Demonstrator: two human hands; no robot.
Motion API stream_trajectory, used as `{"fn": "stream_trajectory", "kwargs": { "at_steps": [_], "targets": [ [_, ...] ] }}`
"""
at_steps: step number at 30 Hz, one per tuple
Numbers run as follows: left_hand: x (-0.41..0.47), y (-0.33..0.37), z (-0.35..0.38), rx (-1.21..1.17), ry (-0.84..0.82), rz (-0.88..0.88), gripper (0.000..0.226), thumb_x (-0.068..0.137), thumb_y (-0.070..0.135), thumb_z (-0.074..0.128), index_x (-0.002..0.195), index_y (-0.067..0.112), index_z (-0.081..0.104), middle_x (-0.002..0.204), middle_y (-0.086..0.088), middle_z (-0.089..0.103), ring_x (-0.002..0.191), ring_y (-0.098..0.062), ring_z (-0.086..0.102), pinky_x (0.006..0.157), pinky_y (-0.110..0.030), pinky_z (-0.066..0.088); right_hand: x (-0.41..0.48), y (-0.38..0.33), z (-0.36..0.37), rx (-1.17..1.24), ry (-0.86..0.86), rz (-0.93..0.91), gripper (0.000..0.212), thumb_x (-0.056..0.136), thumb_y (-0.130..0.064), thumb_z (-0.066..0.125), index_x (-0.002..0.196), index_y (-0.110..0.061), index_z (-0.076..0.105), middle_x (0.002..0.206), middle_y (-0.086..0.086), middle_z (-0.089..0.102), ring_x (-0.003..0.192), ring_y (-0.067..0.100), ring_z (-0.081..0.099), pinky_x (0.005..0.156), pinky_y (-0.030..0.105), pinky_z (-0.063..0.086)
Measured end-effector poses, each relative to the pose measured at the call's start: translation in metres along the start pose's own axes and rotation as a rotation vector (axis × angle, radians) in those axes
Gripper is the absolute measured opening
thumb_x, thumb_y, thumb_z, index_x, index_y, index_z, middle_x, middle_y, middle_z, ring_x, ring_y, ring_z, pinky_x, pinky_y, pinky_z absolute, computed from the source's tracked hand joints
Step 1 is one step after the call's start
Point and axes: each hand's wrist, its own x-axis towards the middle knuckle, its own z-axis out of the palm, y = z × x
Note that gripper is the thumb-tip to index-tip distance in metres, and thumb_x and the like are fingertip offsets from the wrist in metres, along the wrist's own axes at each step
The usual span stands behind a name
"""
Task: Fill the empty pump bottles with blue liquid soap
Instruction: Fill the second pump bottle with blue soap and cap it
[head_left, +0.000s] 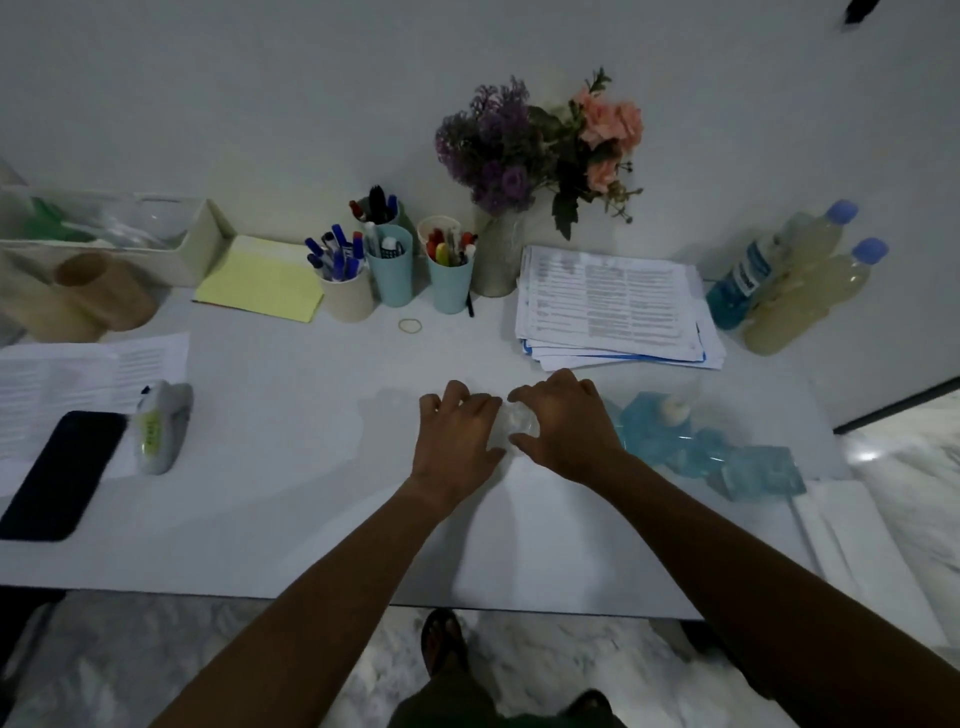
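Note:
Both my hands meet at the middle of the white table around a small clear pump bottle (511, 423), mostly hidden between them. My left hand (454, 439) wraps its left side; my right hand (563, 423) closes over its top and right side. Just right of my right hand lie soft refill pouches of blue liquid soap (691, 447), one with a white cap (675, 410). At the back right stands a bottle with blue liquid (737, 286) beside two bottles of pale yellowish liquid (802, 296).
Along the wall stand cups of pens (392, 265), a flower vase (496, 260), a yellow pad (260, 278) and a stack of papers (613, 306). A black phone (57, 475), a grey device (158, 426) and papers lie at the left. A rubber band (409, 325) lies mid-table.

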Motion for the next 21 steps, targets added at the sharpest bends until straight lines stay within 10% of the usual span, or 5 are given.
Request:
{"fn": "stream_trajectory", "kwargs": {
  "at_steps": [21],
  "targets": [
    [-0.004,-0.007,0.032,-0.057,-0.079,-0.009,0.028,0.085,0.049,0.061,0.104,0.030,0.071,0.105,0.011,0.071,0.121,-0.023,0.049,0.098,-0.048,0.018,0.001,0.000,0.010,-0.026,-0.057,-0.027,0.034,0.083,-0.036,0.072,0.115,-0.026,0.067,0.101,0.000,0.068,0.108,0.021,0.049,0.092,0.036,0.032]
  ]
}}
